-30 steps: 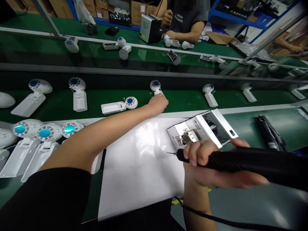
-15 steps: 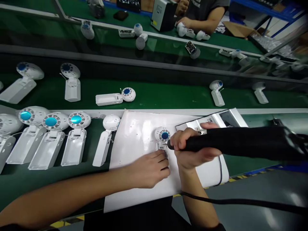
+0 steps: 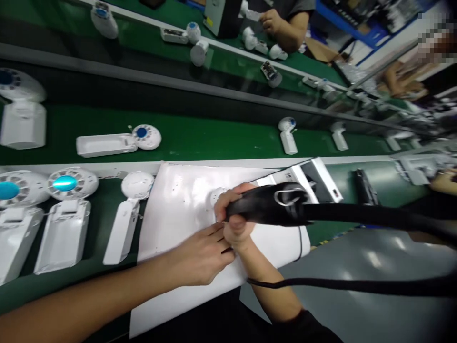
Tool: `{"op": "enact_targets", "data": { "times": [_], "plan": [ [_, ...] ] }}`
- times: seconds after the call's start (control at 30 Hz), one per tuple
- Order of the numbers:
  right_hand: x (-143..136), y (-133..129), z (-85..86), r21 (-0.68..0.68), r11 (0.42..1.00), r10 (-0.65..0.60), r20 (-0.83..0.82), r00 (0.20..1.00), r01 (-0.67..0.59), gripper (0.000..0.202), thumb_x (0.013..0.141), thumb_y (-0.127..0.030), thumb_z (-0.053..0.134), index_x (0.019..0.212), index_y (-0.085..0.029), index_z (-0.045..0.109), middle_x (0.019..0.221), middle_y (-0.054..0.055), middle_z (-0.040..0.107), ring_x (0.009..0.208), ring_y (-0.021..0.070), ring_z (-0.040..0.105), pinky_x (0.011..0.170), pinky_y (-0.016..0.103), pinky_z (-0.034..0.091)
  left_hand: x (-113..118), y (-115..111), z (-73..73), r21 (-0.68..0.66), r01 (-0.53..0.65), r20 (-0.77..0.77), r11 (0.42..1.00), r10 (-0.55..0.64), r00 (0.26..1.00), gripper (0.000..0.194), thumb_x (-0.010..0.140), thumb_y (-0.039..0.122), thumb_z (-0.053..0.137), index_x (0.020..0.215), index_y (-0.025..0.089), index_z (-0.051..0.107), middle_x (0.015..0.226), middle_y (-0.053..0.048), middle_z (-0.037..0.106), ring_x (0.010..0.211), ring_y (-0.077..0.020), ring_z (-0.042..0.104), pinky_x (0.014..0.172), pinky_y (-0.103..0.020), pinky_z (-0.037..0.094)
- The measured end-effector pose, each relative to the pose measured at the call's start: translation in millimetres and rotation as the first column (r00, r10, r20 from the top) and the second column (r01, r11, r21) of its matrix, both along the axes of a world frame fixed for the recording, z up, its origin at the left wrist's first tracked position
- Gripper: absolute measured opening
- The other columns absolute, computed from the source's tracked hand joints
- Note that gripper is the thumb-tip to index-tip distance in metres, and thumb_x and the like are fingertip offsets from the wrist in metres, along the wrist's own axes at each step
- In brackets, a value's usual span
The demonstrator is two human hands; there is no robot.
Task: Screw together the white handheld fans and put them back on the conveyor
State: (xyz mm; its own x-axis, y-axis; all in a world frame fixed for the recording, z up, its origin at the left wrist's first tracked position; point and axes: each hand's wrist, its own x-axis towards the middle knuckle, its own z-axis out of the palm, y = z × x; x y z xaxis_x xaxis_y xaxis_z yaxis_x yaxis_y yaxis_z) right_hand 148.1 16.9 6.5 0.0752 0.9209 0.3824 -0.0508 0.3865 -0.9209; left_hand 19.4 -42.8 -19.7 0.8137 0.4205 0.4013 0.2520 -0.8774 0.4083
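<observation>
My right hand is wrapped around a black corded electric screwdriver, which points left over the white sheet. Its tip is hidden behind my fingers. Just below, my left hand has its fingers curled in against a white round-headed device lying on the sheet. Only the rim of the device's round head shows; my hands and the tool cover the rest. Both hands are close together, almost touching.
White devices with round vented heads stand in a row on the left of the bench. More lie on the green conveyor behind. A metal fixture is right of my hands. A co-worker's arm shows across the line.
The view has shifted right. The screwdriver has swung so its rear end faces me more, and my right hand now covers the device's blue-centred head. My left hand stays at the device.
</observation>
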Motion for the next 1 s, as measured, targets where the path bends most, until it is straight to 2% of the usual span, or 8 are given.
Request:
{"op": "enact_targets", "data": {
  "times": [0.13,0.27,0.37,0.47,0.57,0.67,0.77,1.0],
  "plan": [
    [-3.3,0.7,0.4,0.084,0.996,0.037,-0.076,0.996,-0.03,0.058,0.096,-0.074,0.074,0.129,-0.029,0.057,0.058,-0.012,0.053,0.04,0.0123,0.043,0.044,0.029,0.04,-0.6,0.5,-1.3,0.023,0.012,0.004,1.0,-0.012,1.0,0.006,0.104,0.025,0.074,0.1,0.022,0.072,0.103,-0.005,0.076,0.114,-0.0281,0.065,0.118,-0.045,0.045],
    [19.8,-0.5,42.6,0.265,0.964,0.048,-0.095,0.994,-0.021,0.062,0.103,-0.071,0.068,0.151,-0.035,0.056,0.063,-0.011,0.056,0.038,0.012,0.042,0.038,0.027,0.041,-2.1,0.4,2.5,0.061,0.018,-0.036,0.998,-0.016,0.999,0.01,0.104,0.027,0.074,0.098,0.021,0.07,0.102,-0.006,0.073,0.105,-0.0279,0.064,0.122,-0.047,0.042],
    [57.0,4.7,77.3,0.44,0.85,-0.281,-0.09,0.956,0.291,0.05,0.104,-0.071,0.067,0.136,-0.033,0.067,0.064,-0.01,0.058,0.038,0.0118,0.043,0.038,0.027,0.045,-3.0,0.1,4.2,0.045,0.019,-0.044,0.999,-0.017,0.999,0.008,0.106,0.025,0.073,0.099,0.021,0.07,0.102,-0.006,0.072,0.1,-0.0265,0.063,0.12,-0.046,0.043],
    [83.5,14.9,91.2,0.419,0.757,-0.524,-0.068,0.849,0.501,0.043,0.102,-0.072,0.071,0.118,-0.032,0.065,0.06,-0.011,0.055,0.039,0.0126,0.042,0.039,0.027,0.041,-3.4,0.7,5.1,0.038,0.025,-0.049,0.999,-0.023,0.999,0.01,0.106,0.026,0.073,0.098,0.021,0.07,0.1,-0.005,0.071,0.099,-0.026,0.062,0.116,-0.044,0.045],
    [82.8,13.5,86.1,0.345,0.806,-0.49,-0.069,0.869,0.482,0.048,0.098,-0.075,0.074,0.119,-0.033,0.064,0.058,-0.012,0.053,0.037,0.0133,0.039,0.037,0.028,0.041,-3.2,2.0,6.9,0.041,0.021,-0.055,0.999,-0.019,0.998,0.012,0.106,0.028,0.073,0.096,0.021,0.07,0.098,-0.006,0.07,0.098,-0.0262,0.062,0.112,-0.044,0.045],
    [62.2,-4.1,76.1,0.232,0.936,-0.246,-0.102,0.964,0.263,0.054,0.098,-0.079,0.071,0.131,-0.036,0.067,0.059,-0.012,0.054,0.035,0.0132,0.038,0.035,0.029,0.042,-3.4,4.0,9.4,0.045,0.04,-0.069,0.998,-0.037,0.997,0.013,0.108,0.028,0.07,0.097,0.021,0.071,0.1,-0.007,0.07,0.099,-0.027,0.062,0.109,-0.044,0.046],
    [41.2,-20.4,66.8,0.194,0.978,-0.048,-0.111,0.993,0.069,0.055,0.101,-0.079,0.067,0.14,-0.04,0.067,0.065,-0.009,0.059,0.038,0.0148,0.045,0.037,0.032,0.049,-3.9,6.0,11.3,0.033,0.051,-0.053,0.998,-0.05,0.997,0.013,0.109,0.027,0.066,0.099,0.021,0.072,0.102,-0.008,0.072,0.103,-0.0278,0.064,0.112,-0.044,0.047],
    [30.6,-5.2,47.7,0.225,0.962,-0.132,-0.122,0.984,0.157,0.05,0.104,-0.077,0.062,0.131,-0.035,0.063,0.061,-0.012,0.053,0.035,0.0124,0.039,0.035,0.027,0.044,-3.7,4.7,11.4,0.027,0.045,-0.052,0.999,-0.043,0.998,0.011,0.108,0.027,0.068,0.1,0.02,0.071,0.105,-0.007,0.073,0.104,-0.0278,0.065,0.113,-0.044,0.047]
  ]
}}
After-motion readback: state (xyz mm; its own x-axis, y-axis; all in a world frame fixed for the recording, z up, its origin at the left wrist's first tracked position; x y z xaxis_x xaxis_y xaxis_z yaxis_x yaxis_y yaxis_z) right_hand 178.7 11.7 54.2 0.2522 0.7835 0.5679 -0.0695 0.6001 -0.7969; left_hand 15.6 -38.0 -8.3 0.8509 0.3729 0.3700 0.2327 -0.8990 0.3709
